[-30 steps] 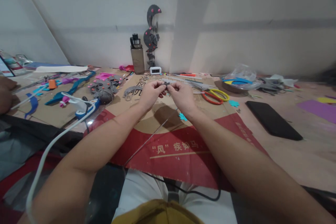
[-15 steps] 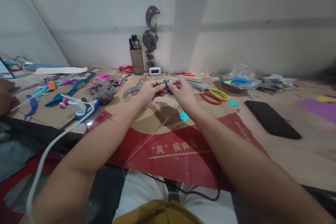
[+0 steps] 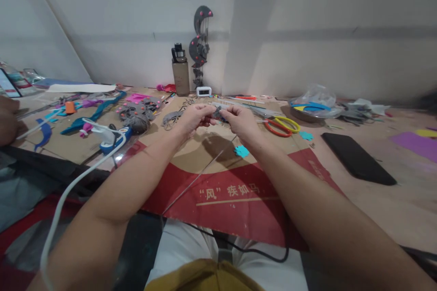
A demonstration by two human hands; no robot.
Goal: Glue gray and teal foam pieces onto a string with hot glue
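Dark grey piece (image 3: 217,110), small and soft-looking, sits between the fingertips of both hands, raised above the middle of the bench (image 3: 378,211). The left hand (image 3: 197,118) has thumb and forefinger drawn to a narrow pinch on its left side; the right hand (image 3: 242,122) pinches its right side just as narrowly. Fingers cover much of it, so its exact shape is hard to make out. A thin grey thread (image 3: 200,175) slants from beneath the right hand to the bench's near edge, over a red-and-tan cardboard sheet (image 3: 218,218). On that sheet, near the right wrist, lies a turquoise cutout (image 3: 241,151). Scissors (image 3: 287,132) with red and yellow handles lie right of the hands. Toward the bench's back edge stand a bottle (image 3: 180,77) and a small white clock (image 3: 204,92).
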